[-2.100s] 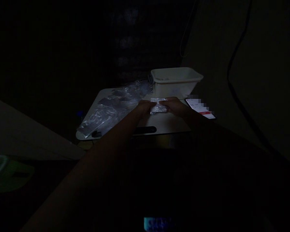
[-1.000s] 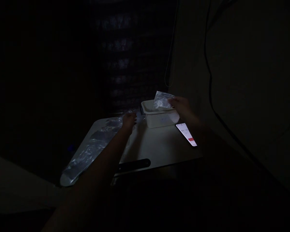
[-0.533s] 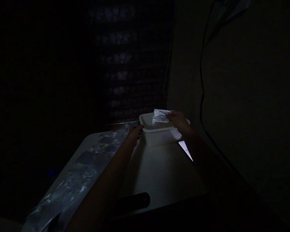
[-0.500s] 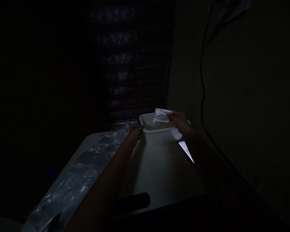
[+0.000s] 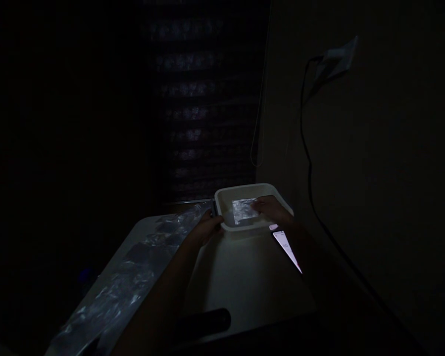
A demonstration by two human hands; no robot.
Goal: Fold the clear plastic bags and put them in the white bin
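Note:
A white rectangular plastic tub (image 5: 244, 190) stands at the far end of the pale table. At its near left corner, my left hand (image 5: 206, 228) grips the rim, thumb over the edge. Over the tub's opening, my right hand (image 5: 272, 207) pinches the right side of a small clear plastic bag (image 5: 241, 211), which looks flat and shiny. Whether the bag touches the tub's bottom I cannot tell. A row of clear plastic bags (image 5: 133, 282) lies along the table's left side, beside my left forearm.
A phone with a lit screen (image 5: 287, 249) lies right of the tub, partly behind my right forearm. The pale table (image 5: 244, 282) has a dark handle slot (image 5: 207, 320) near its front. A cable (image 5: 310, 173) hangs from a wall socket (image 5: 337, 59); window blinds (image 5: 192, 113) are behind.
My right hand has lowered the small bag from above the rim into the tub's opening. The view has tilted up, so the tub sits lower in the picture. My left hand stays at the rim.

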